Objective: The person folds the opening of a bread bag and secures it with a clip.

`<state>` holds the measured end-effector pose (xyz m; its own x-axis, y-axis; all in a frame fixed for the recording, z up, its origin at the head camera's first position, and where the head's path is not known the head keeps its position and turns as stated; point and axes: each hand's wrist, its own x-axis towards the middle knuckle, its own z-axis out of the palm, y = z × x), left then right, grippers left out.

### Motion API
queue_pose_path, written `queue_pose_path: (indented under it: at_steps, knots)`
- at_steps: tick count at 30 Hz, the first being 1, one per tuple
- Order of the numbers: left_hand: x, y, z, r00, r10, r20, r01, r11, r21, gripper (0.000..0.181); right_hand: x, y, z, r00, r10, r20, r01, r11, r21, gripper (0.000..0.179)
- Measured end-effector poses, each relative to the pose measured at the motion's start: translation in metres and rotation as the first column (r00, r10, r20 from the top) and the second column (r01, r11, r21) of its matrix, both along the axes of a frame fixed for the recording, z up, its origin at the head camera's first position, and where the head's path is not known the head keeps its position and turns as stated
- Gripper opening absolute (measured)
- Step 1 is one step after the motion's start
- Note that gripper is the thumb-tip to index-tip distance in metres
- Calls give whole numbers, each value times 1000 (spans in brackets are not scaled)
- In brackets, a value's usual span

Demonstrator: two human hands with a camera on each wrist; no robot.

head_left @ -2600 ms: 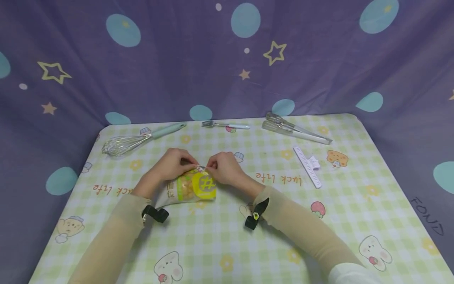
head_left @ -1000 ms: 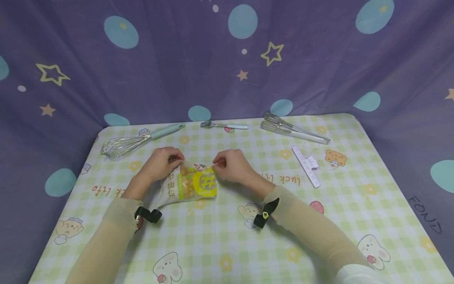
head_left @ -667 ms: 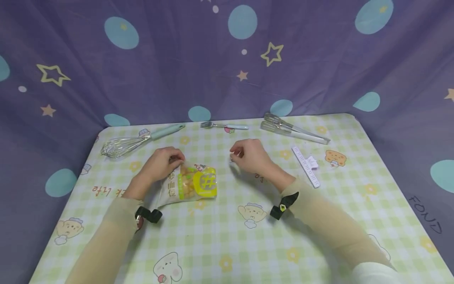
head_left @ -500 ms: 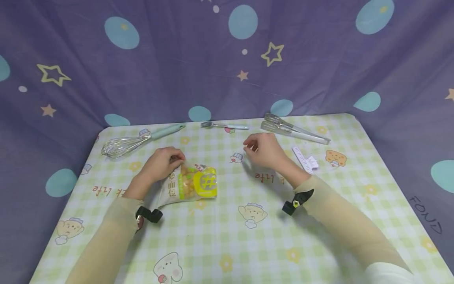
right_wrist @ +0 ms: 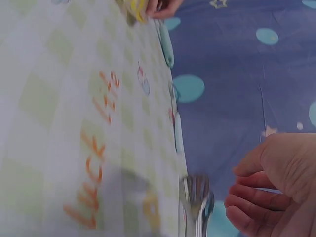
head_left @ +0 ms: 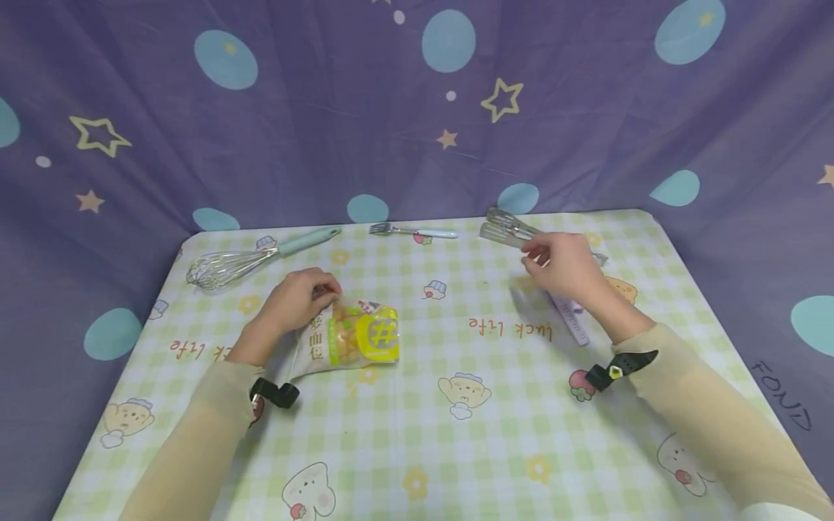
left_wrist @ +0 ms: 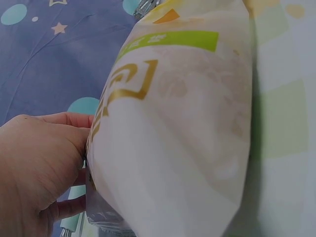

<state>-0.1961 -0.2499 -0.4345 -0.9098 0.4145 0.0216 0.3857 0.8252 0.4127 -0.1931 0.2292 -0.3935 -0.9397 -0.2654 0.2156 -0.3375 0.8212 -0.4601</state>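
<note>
In the head view, my left hand (head_left: 296, 302) pinches the upper left edge of a white and yellow plastic snack bag (head_left: 355, 340) lying on the table. Pale yellow pieces show through the bag's clear window. The left wrist view has the bag's white side (left_wrist: 173, 128) filling the middle, my fingers at its edge. My right hand (head_left: 567, 268) hovers over a long pale purple bag clip (head_left: 575, 329), hiding the clip's upper part. In the right wrist view, that hand (right_wrist: 276, 192) has loosely bent fingers and holds nothing.
Metal tongs (head_left: 502, 233) lie at the back right, partly behind my right hand. A whisk (head_left: 306, 241) with a mint handle lies back left, and a fork (head_left: 417, 231) lies between them. A purple curtain (head_left: 391, 108) hangs behind the table.
My right hand has let go of the bag's upper right edge and moved right, over to the clip. My left hand has slid left along the bag's edge and stays there.
</note>
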Motion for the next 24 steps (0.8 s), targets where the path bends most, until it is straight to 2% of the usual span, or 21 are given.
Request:
queue_pose_path:
  at_steps: [6, 14, 24]
  knots:
    - [0, 1, 0, 1000, 4, 5, -4, 1000, -2, 6, 6, 30, -3, 998, -63, -8, 63, 998, 30, 19]
    - [1, 1, 0, 1000, -2, 7, 2, 1000, -5, 7, 13, 54, -11, 990, -127, 62, 124, 991, 47, 21]
    - [1, 0, -1, 1000, 5, 8, -5, 1000, -10, 7, 19, 72, -25, 978, -157, 136, 145, 985, 95, 23]
